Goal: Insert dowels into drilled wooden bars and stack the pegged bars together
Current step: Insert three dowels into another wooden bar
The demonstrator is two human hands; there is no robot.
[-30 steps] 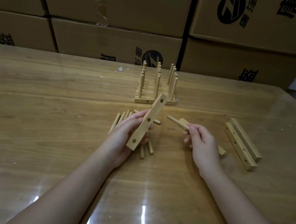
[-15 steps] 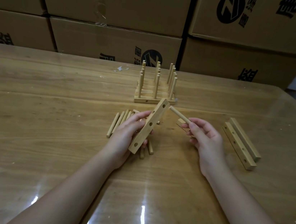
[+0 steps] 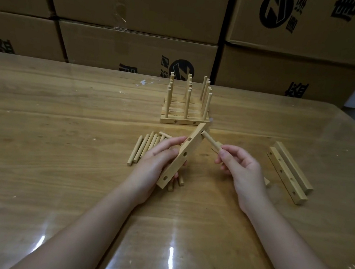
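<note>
My left hand (image 3: pixel 154 162) grips a drilled wooden bar (image 3: pixel 181 157), held tilted above the table with its holed face toward me. A dowel (image 3: pixel 210 140) is pinched in my right hand (image 3: pixel 241 168), and its tip meets the bar's far end at the top hole. Several loose dowels (image 3: pixel 145 147) lie on the table beneath and left of my left hand. Behind the hands stands a stack of pegged bars (image 3: pixel 186 110) with upright dowels.
Two drilled bars (image 3: pixel 288 173) lie side by side to the right. Another wooden piece lies partly hidden under my right hand. Stacked cardboard boxes (image 3: pixel 138 48) line the far edge of the wooden table (image 3: pixel 33 160), which is covered with clear film.
My right hand lifted the dowel off the table and carried it left to the bar's far end. My left hand tilted the bar slightly.
</note>
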